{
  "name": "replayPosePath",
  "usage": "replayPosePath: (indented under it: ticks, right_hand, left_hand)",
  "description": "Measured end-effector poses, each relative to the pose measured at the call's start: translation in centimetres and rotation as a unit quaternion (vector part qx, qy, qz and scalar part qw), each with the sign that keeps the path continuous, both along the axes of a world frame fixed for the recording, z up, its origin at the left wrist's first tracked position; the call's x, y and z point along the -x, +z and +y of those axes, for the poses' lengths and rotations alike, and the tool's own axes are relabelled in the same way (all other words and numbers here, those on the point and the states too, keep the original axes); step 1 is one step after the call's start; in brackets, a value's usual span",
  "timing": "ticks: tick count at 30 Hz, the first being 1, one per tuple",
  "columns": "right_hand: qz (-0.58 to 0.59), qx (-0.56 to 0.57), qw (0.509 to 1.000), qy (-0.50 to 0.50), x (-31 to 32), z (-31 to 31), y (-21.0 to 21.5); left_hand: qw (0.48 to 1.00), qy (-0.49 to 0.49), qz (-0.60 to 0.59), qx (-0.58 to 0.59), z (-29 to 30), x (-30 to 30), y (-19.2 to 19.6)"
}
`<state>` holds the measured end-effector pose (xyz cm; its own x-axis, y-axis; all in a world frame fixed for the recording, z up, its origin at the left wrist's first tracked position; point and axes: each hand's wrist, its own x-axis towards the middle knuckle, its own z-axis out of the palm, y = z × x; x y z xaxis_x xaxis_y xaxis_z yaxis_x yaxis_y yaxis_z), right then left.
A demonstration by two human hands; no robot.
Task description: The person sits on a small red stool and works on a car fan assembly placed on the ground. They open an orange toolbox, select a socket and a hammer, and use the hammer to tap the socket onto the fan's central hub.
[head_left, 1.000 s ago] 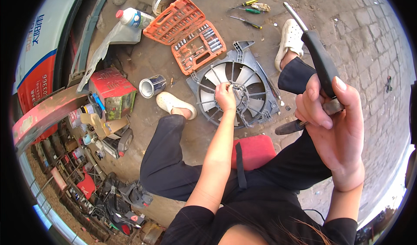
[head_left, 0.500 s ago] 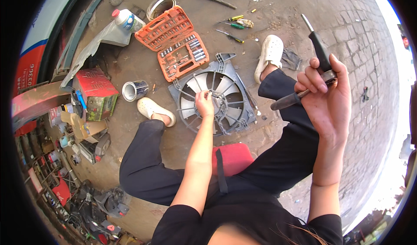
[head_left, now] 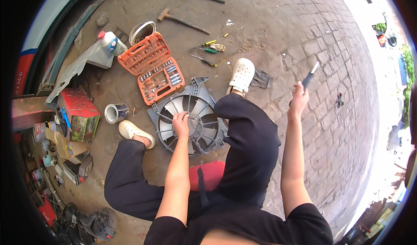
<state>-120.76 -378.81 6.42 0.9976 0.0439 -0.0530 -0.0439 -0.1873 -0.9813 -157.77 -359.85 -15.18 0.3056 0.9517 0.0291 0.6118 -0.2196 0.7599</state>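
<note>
My left hand [head_left: 181, 125] rests over the hub of a radiator fan [head_left: 203, 106] in a grey square shroud on the ground. Its fingers are pinched together, and what they hold is too small to make out. Out to the right, my right hand [head_left: 299, 98] is closed round a black-handled tool [head_left: 309, 76] with a pale, shiny tip pointing up and away. Its exact kind does not show. An orange socket set case [head_left: 151, 67] lies unfolded beyond the fan, with sockets in both halves.
Several screwdrivers [head_left: 204, 62] and two hammers [head_left: 184, 21] lie farther off. A paint can [head_left: 116, 113], a white bottle [head_left: 112, 43] and a red box [head_left: 79, 104] stand to the left. My shoes [head_left: 241, 75] flank the fan. A dark rag [head_left: 260, 78] lies beside the right shoe.
My right hand has swung outward and away from me with the tool. The ratchet seen in that hand earlier no longer shows. My left hand stays at the fan hub while the view has shifted.
</note>
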Motion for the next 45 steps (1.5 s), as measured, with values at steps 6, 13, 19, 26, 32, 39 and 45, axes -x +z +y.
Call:
replayPosePath:
  ticks: [6, 13, 19, 26, 32, 39, 45]
  right_hand:
    - [0.014, 0.445, 0.895, 0.026, 4.4, -7.0, -21.2]
    - [0.092, 0.554, 0.823, 0.088, 7.7, -10.4, -27.7]
    - [0.071, 0.486, 0.871, 0.031, 9.1, -11.5, -28.6]
    - [0.195, 0.321, 0.872, 0.315, 13.7, -13.2, -24.1]
    - [0.263, 0.228, 0.759, 0.55, 14.4, -15.5, -23.2]
    - [0.347, 0.245, 0.873, 0.24, 10.5, -22.7, -28.4]
    - [0.383, 0.271, 0.873, 0.133, 11.9, -26.0, -25.3]
  left_hand:
    - [0.999, 0.009, -0.002, 0.036, -0.3, -1.0, 0.3]
    - [0.994, 0.006, 0.007, 0.11, -0.4, -0.7, 0.4]
    - [0.991, 0.031, -0.011, 0.13, -0.7, 0.1, 0.9]
    - [0.993, 0.037, -0.04, 0.102, -1.5, 0.4, 0.3]
    - [0.992, 0.039, -0.055, 0.111, -1.7, 0.1, 0.4]
    - [0.993, 0.056, -0.027, 0.101, -3.8, 2.6, 1.6]
    - [0.992, 0.045, 0.086, 0.08, -8.4, 6.8, 3.2]
